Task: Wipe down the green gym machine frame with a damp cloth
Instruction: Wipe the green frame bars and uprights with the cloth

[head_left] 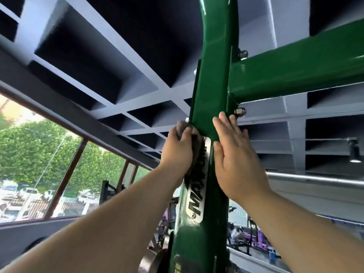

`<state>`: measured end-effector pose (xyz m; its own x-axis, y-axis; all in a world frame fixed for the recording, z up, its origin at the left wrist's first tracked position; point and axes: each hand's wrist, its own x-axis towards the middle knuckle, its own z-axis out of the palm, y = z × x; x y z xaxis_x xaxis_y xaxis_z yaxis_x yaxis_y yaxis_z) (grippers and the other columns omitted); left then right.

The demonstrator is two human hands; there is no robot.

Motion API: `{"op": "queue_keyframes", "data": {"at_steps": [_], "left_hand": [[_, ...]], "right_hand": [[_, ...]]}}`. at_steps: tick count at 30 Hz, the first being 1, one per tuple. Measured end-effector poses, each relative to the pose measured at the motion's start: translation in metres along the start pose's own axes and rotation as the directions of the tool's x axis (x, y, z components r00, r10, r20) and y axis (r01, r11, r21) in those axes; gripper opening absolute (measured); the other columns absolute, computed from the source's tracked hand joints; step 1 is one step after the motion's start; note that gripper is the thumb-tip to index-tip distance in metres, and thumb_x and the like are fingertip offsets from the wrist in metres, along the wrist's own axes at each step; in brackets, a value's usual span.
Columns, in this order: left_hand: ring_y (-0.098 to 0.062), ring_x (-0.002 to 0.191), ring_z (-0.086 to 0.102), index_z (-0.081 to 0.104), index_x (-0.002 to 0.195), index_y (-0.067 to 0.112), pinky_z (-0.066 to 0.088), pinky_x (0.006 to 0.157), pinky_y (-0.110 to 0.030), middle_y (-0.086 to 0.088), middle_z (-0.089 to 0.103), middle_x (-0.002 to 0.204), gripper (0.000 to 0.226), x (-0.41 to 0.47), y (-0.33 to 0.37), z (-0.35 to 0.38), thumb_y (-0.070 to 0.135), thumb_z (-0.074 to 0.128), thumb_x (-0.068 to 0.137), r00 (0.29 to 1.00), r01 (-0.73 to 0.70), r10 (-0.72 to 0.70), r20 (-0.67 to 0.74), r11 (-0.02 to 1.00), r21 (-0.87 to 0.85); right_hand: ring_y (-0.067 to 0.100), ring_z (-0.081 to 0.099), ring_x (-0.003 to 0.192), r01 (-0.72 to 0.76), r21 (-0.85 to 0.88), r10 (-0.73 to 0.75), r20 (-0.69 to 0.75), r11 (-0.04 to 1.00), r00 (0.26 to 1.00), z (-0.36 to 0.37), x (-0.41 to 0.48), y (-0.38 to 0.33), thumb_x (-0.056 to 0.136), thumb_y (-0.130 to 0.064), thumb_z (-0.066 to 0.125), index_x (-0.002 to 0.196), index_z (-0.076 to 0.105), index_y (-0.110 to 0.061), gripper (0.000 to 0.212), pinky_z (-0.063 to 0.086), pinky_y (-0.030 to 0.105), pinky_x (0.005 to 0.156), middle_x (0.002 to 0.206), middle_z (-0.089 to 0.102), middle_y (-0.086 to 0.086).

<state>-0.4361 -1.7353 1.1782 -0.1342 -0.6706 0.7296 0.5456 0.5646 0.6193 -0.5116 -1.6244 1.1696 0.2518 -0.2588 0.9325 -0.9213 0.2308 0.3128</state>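
A glossy green upright post of the gym machine frame rises through the middle of the head view, with a green crossbar bolted to its right side. A metal name plate is fixed on the post's front. My left hand grips a grey cloth and presses it against the post's left edge, just above the plate. Flat against the right side of the post lies my right hand, fingers straight, below a bolt.
A grey coffered ceiling is close overhead. Windows at the left show trees and parked cars. A steel bar runs at the right, and purple gym machines stand far below.
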Motion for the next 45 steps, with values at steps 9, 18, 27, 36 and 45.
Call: {"op": "queue_keyframes", "data": {"at_steps": [9,18,27,36,45], "left_hand": [[-0.003,0.108,0.044,0.056,0.133,0.026,0.028,0.084,-0.003,0.020,0.052,0.105,0.043,-0.067,-0.050,-0.020,0.044,0.028,0.105,0.994,0.019,-0.038,0.107,0.985,0.171],[-0.025,0.103,0.063,0.056,0.121,0.020,0.048,0.097,-0.041,-0.003,0.067,0.109,0.040,0.017,0.012,0.010,0.049,0.040,0.100,0.995,-0.099,0.096,0.035,0.990,0.098],[-0.007,0.083,0.061,0.048,0.100,0.032,0.048,0.074,-0.026,0.008,0.065,0.093,0.017,-0.102,-0.077,-0.029,0.044,0.035,0.101,0.994,-0.041,0.012,0.112,0.966,0.254],[-0.020,0.151,0.005,0.000,0.156,0.032,0.008,0.120,-0.030,0.010,-0.014,0.163,0.067,-0.040,0.002,0.010,0.041,0.039,0.102,0.936,-0.342,0.297,0.190,0.896,0.282],[-0.022,0.151,-0.001,-0.011,0.155,0.027,0.011,0.119,-0.039,0.002,-0.013,0.163,0.079,-0.121,-0.055,-0.008,0.058,0.030,0.095,0.958,-0.272,0.165,0.233,0.770,0.577]], "right_hand": [[0.010,-0.007,0.151,0.028,-0.092,-0.026,0.032,0.995,0.999,0.001,-0.002,0.002,0.095,-0.039,0.012,0.154,0.026,-0.016,0.065,-0.006,0.036,0.120,0.166,0.003,-0.002],[0.011,-0.003,0.152,0.028,-0.051,-0.029,-0.012,0.998,0.999,0.007,-0.005,0.004,0.100,-0.031,0.021,0.155,0.026,-0.016,0.057,-0.005,0.033,0.121,0.166,0.007,-0.003],[0.006,-0.010,0.150,0.014,-0.069,-0.012,0.022,0.998,1.000,0.004,-0.003,0.005,0.099,-0.040,0.013,0.157,0.018,-0.022,0.061,-0.006,0.034,0.122,0.165,-0.001,-0.009],[-0.005,0.005,0.148,-0.230,0.283,0.183,0.185,0.931,0.966,0.001,-0.105,-0.012,0.103,-0.049,0.021,0.139,-0.017,-0.059,0.053,0.016,0.034,0.123,0.155,-0.011,-0.034],[-0.009,0.035,0.130,-0.247,0.370,0.176,0.214,0.896,0.961,-0.003,-0.138,-0.011,0.102,-0.031,0.041,0.149,0.024,-0.045,0.052,0.025,0.003,0.098,0.144,0.037,-0.032]]}}
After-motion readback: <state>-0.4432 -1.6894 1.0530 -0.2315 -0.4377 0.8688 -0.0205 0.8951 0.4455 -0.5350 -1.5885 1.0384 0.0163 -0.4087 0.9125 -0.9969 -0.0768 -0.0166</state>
